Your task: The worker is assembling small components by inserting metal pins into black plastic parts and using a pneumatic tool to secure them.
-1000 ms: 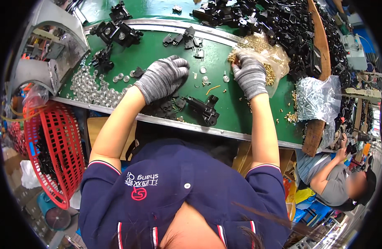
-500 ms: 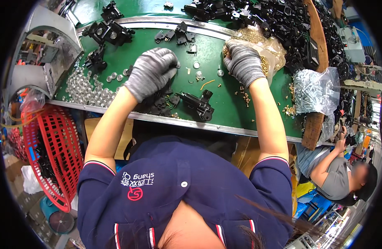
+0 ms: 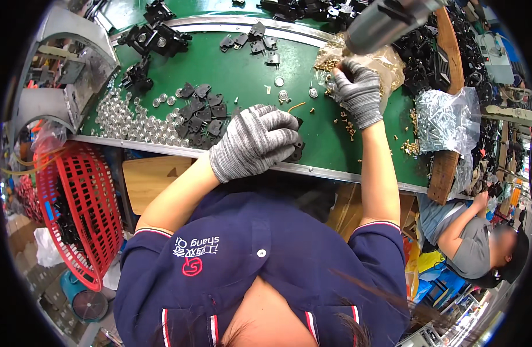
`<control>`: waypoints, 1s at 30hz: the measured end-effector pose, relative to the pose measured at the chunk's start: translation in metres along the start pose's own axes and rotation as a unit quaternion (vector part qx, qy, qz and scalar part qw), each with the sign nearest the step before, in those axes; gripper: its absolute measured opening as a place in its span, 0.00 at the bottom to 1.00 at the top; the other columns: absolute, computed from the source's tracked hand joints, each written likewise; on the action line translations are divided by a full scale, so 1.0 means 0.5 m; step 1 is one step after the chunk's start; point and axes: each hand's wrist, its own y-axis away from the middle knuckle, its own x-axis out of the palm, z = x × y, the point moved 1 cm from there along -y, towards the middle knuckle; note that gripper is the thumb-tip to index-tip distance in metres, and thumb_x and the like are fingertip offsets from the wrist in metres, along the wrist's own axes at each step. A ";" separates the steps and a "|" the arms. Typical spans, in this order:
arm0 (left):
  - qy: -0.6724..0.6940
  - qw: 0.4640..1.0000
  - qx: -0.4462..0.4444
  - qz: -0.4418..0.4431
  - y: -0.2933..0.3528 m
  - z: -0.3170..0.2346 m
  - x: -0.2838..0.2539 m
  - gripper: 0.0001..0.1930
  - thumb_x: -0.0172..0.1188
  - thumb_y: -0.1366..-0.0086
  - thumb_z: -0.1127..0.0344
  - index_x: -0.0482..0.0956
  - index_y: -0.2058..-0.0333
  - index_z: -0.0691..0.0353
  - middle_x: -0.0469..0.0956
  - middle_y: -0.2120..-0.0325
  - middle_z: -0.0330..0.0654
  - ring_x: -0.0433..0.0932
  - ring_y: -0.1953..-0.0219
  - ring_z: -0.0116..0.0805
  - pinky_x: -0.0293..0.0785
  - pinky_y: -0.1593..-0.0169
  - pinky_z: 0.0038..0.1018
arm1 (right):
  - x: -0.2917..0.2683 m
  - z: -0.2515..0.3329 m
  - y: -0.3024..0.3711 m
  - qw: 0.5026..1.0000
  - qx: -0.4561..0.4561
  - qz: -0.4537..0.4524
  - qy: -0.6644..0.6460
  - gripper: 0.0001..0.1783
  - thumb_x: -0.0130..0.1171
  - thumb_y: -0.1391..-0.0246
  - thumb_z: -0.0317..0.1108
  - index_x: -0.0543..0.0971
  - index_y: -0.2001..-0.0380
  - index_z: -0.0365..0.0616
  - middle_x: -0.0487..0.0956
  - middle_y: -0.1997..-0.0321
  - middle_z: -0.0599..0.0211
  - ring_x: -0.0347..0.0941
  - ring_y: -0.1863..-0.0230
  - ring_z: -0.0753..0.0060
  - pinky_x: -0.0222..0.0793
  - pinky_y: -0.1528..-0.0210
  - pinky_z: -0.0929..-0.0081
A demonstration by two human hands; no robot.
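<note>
- Left hand curls over a black part at the counter's front edge; grip hidden, cannot tell.
- Right hand beside brass screws farther back; whether its grip holds one, cannot tell.

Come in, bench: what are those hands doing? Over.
Left hand over black part, grip unclear. Right hand at bag of brass-coloured screws. Grey metal cylinder partly hiding bag.

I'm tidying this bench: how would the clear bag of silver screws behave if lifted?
The bag would probably sag, since its film looks thin and crumpled. It is likely heavy for its size, being packed with metallic-looking screws.
</note>
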 end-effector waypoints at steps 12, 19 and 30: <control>0.034 0.997 0.047 -0.041 0.020 0.016 0.021 0.11 0.70 0.49 0.69 0.82 0.65 0.58 0.81 0.61 0.40 0.80 0.62 0.41 0.77 0.59 0.36 | 0.001 -0.024 0.016 0.999 0.042 0.000 -0.032 0.08 0.66 0.47 0.32 0.84 0.66 0.41 0.84 0.72 0.60 0.80 0.71 0.70 0.75 0.64 0.71; -0.059 0.985 -0.026 -0.160 0.015 -0.015 0.043 0.11 0.70 0.52 0.75 0.82 0.67 0.62 0.81 0.62 0.44 0.81 0.62 0.46 0.77 0.60 0.36 | 0.003 -0.050 0.003 0.994 0.078 0.016 -0.074 0.08 0.66 0.45 0.30 0.84 0.64 0.37 0.84 0.69 0.68 0.76 0.69 0.79 0.72 0.62 0.78; -0.031 0.979 -0.074 -0.185 0.019 -0.013 0.055 0.11 0.70 0.52 0.75 0.83 0.68 0.60 0.82 0.64 0.42 0.80 0.63 0.44 0.74 0.59 0.36 | -0.051 0.124 0.094 0.886 0.185 0.155 -0.396 0.04 0.65 0.46 0.27 0.83 0.67 0.39 0.81 0.75 0.68 0.75 0.78 0.83 0.70 0.77 0.83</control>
